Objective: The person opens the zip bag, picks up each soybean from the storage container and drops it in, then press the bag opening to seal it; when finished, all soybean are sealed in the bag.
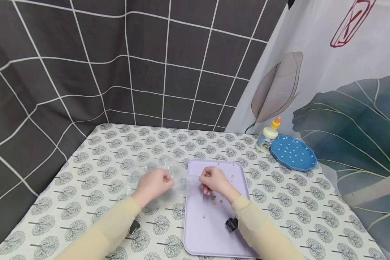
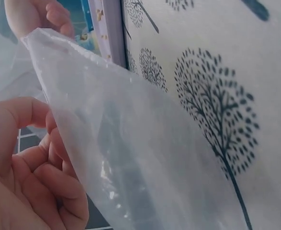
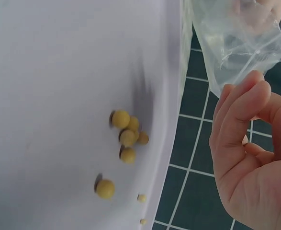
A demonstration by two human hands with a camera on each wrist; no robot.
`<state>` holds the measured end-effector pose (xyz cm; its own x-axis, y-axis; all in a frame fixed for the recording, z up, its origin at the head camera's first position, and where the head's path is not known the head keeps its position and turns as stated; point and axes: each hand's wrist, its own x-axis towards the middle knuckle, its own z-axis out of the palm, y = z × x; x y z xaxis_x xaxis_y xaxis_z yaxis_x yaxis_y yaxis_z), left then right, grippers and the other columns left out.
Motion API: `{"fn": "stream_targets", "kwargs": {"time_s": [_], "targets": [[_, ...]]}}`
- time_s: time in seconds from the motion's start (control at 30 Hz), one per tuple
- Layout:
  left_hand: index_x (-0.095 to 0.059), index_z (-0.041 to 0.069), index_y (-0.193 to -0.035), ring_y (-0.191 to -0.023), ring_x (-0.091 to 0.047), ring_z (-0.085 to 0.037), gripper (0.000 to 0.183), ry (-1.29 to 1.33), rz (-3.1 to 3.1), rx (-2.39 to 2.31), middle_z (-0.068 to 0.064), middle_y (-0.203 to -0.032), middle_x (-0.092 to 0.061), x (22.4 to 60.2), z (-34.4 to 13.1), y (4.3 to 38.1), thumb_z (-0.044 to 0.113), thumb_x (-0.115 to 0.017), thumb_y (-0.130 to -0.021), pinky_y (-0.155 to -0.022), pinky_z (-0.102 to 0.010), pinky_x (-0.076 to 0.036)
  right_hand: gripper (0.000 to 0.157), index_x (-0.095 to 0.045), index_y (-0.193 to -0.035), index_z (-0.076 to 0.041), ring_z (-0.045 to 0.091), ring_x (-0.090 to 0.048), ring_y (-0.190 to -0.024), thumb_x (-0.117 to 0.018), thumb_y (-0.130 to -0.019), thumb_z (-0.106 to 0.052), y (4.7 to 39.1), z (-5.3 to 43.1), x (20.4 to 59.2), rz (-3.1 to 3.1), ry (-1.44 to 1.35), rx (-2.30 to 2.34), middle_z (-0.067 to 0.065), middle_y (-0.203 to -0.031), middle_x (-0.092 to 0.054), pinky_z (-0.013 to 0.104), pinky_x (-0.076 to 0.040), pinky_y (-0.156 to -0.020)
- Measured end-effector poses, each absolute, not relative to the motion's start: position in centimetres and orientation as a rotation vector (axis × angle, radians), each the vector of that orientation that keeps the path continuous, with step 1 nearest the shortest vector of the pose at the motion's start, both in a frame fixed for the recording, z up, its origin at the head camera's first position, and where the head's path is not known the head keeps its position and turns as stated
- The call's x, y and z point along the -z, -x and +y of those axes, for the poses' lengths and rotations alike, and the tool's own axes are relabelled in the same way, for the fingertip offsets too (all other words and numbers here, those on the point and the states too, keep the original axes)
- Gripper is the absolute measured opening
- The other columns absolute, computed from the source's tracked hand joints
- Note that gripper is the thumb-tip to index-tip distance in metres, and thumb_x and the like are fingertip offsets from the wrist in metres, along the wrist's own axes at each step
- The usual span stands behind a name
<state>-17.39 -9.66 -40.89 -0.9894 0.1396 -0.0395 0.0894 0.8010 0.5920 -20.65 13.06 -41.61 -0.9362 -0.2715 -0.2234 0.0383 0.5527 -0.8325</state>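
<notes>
One clear, thin plastic bag stretched between the two hands, its bulk around the left hand and a narrow strip crossing the left rim of the pale lilac rectangular plastic tray. The left hand's curled fingers pinched its edge; the right hand, above the tray, pinched the other end, though its fingers partly hid the contact.

The bag's transparency made its outline hard to follow, and the left wrist view cut off its lower part. A small whitish speck between the right fingers was unidentifiable.

On the tray, the right wrist view plainly showed eight small round yellowish-tan balls: six larger, two tiny.
</notes>
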Motion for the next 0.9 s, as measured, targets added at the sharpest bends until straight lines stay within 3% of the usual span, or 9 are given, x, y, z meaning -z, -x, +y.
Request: {"fn": "stream_targets", "kwargs": {"time_s": [0.13, 0.37, 0.9], "targets": [[-0.041, 0.017, -0.056, -0.051, -0.038, -0.01, 0.033, -0.178, 2.909, -0.955, 0.005, -0.056, -0.042, 40.6, -10.0, 17.2, 0.018, -0.059, -0.083, -0.048, -0.022, -0.034, 0.007, -0.057, -0.081, -0.002, 0.012, -0.055, -0.042, -0.061, -0.086, -0.005, 20.8, 13.6, 41.7, 2.469, 0.196, 1.317, 0.011, -0.063, -0.064, 0.028, -0.053, -0.044], [-0.053, 0.016, -0.06, -0.053, -0.046, -0.011, 0.027, -0.167, 2.902, -1.0, 0.006, -0.064, -0.055, 40.5, -10.4, 16.8, 0.021, -0.063, -0.084, -0.049, -0.023, -0.04, 0.008, -0.058, -0.081, 0.0, 0.013, -0.056, -0.043, -0.061, -0.087, -0.004, 20.7, 14.3, 41.3, 2.465, 0.203, 1.318, 0.012, -0.065, -0.066, 0.03, -0.054, -0.046], [-0.061, 0.014, -0.067, -0.053, -0.049, -0.011, 0.014, -0.162, 2.933, -0.948, 0.004, -0.07, -0.06, 40.2, -11.3, 16.3, 0.019, -0.063, -0.08, -0.048, -0.024, -0.042, 0.007, -0.06, -0.08, 0.002, 0.012, -0.057, -0.043, -0.062, -0.086, -0.002, 21.1, 15.6, 41.8, 2.502, 0.168, 1.308, 0.01, -0.063, -0.065, 0.029, -0.054, -0.047]]}}
